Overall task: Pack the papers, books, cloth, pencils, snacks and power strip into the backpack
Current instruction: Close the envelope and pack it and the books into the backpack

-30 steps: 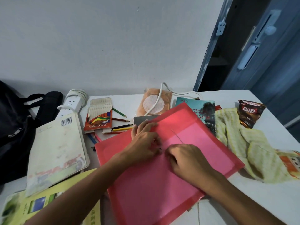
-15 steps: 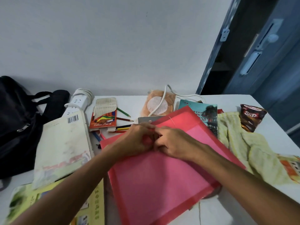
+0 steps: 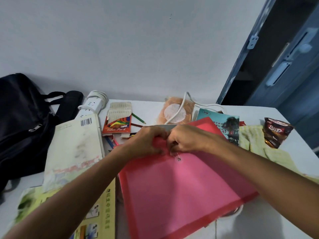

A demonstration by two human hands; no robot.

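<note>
A red plastic document envelope (image 3: pixel 181 192) lies in front of me on the white table (image 3: pixel 269 225). My left hand (image 3: pixel 148 142) grips its flap edge. My right hand (image 3: pixel 186 140) pinches the thin closure string just above the round button (image 3: pixel 179 159). The black backpack (image 3: pixel 22 121) stands at the far left. A white power strip (image 3: pixel 91 106), a cream book (image 3: pixel 74 149), a colour pencil box (image 3: pixel 118 120) with loose pencils, a teal book (image 3: pixel 222 125), a yellow cloth (image 3: pixel 259 145) and a brown snack packet (image 3: pixel 276 131) lie around.
An orange snack bag (image 3: pixel 176 112) sits at the back with a white cable across it. A yellow-green booklet (image 3: pixel 96 214) lies at the near left. The wall is close behind the table, and a blue door (image 3: pixel 284 66) stands at the right.
Both hands have moved up the envelope to its flap and come together. The right hand now pinches the string by the button. The view has tilted slightly.
</note>
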